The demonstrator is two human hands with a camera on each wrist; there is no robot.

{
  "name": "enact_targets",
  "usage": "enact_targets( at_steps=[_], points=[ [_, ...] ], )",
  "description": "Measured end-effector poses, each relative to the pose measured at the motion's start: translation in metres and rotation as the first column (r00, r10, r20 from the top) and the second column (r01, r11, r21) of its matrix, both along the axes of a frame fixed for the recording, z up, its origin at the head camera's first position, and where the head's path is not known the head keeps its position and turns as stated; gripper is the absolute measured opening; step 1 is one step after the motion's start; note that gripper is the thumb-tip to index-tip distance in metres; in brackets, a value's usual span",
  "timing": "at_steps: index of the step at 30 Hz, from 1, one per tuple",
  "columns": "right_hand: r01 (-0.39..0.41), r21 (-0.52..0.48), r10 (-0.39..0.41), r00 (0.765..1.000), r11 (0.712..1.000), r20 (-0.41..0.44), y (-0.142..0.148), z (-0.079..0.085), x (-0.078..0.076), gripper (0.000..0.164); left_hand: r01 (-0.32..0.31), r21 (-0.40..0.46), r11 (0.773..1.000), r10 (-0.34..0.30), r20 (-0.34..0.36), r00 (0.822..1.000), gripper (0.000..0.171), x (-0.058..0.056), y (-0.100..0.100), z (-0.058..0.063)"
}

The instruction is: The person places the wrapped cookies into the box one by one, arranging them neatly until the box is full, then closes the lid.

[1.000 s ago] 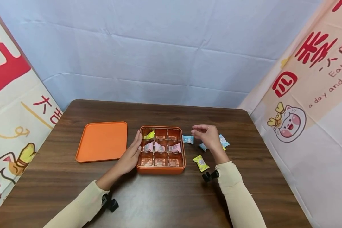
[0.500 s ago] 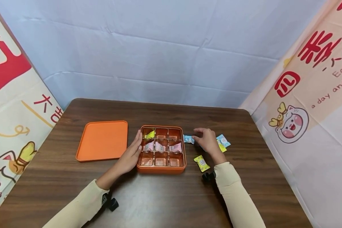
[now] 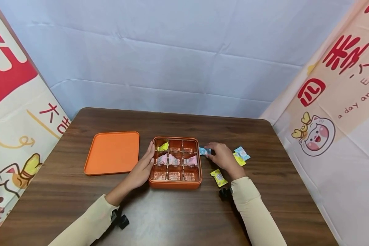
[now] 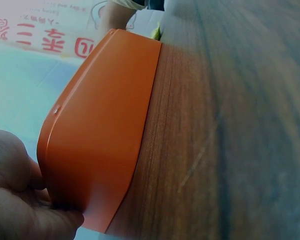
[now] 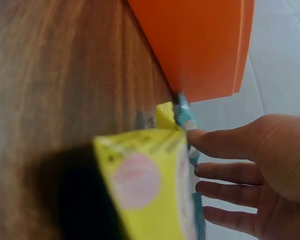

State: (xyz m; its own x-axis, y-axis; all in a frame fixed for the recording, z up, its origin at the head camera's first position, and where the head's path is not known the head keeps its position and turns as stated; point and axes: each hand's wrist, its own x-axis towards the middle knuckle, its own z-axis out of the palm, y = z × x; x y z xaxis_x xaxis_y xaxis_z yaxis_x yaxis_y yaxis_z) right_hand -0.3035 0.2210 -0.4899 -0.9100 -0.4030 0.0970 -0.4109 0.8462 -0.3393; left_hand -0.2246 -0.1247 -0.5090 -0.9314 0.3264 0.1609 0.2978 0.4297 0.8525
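An orange divided box (image 3: 175, 185) stands on the table. A yellow-wrapped candy (image 3: 163, 147) lies in its back-left compartment, with three pink-wrapped candies (image 3: 173, 160) across the middle row. My left hand (image 3: 142, 169) rests with straight fingers along the box's left wall; its side wall (image 4: 100, 120) fills the left wrist view. Just right of the box, my right hand (image 3: 222, 157) pinches the right end of a blue-wrapped candy (image 3: 204, 151) between thumb and index finger. The right wrist view shows my thumb (image 5: 210, 142) against this candy.
An orange lid (image 3: 112, 153) lies left of the box. Near my right wrist is a yellow candy (image 3: 219, 177), looming large in the right wrist view. Beyond that hand lie another yellow candy (image 3: 239, 159) and a blue one (image 3: 242, 152). Printed cloths hang around the table.
My right hand has come down and left onto the blue candy beside the box, its thumb and index finger closing in. The left hand stays at the box.
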Motion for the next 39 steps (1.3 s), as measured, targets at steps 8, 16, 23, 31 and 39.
enact_targets(
  at_steps=[8, 16, 23, 31, 39],
  points=[
    [0.0, 0.049, 0.001, 1.0, 0.999, -0.021, -0.001, -0.0038, 0.0035, 0.038, -0.001, -0.001, 1.0, 0.001, 0.003, 1.0, 0.059, 0.0021, 0.0001, -0.002],
    [-0.038, 0.048, 0.039, 0.999, 0.998, -0.026, -0.0008, -0.0053, 0.0055, 0.038, 0.006, 0.007, 1.0, -0.006, -0.008, 1.0, 0.059, 0.0024, -0.0007, -0.0047],
    [-0.049, 0.042, 0.049, 0.999, 0.998, -0.015, 0.0019, -0.0055, 0.0048, 0.036, 0.011, 0.003, 1.0, -0.011, -0.015, 1.0, 0.058, 0.0016, -0.0011, -0.0044],
    [-0.005, -0.025, 0.006, 0.999, 1.0, 0.036, 0.0035, -0.0021, 0.0018, 0.031, 0.007, 0.002, 1.0, -0.007, -0.015, 1.0, 0.058, 0.0009, -0.001, -0.0034],
    [-0.034, -0.067, 0.035, 0.999, 0.997, 0.017, 0.0042, -0.0005, 0.0007, 0.028, 0.006, 0.002, 1.0, -0.006, -0.007, 1.0, 0.058, 0.0003, -0.0013, -0.002]
  ],
)
